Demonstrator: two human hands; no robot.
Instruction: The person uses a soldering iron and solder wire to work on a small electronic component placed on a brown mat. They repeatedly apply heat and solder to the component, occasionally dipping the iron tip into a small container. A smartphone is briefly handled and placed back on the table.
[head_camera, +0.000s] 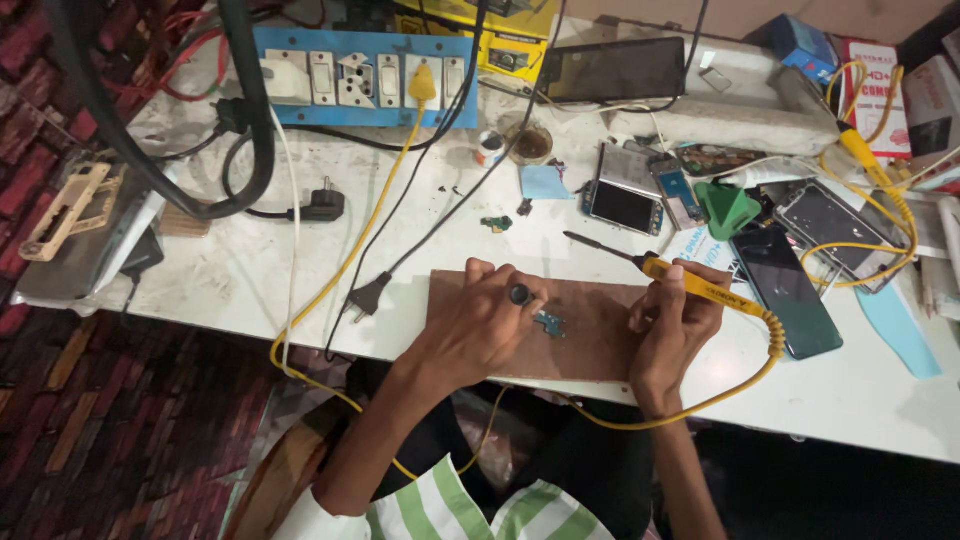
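White worktable (240, 270) carries a brown board (590, 330) at its near edge, a small circuit piece (549, 323) on it; left hand (480, 325) pinches a dark knob beside it; right hand (675, 325) grips a yellow soldering iron (690, 285), tip raised off, so joining looks unstarted; phones (785, 290) lie right.

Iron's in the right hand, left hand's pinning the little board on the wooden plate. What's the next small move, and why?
Probably swing the soldering iron tip down and toward the small circuit board. The tip now points up and away over the table, well clear of the board, while the left hand already steadies it on the wooden plate. The right hand grips the yellow handle, so only a short tilt seems needed.
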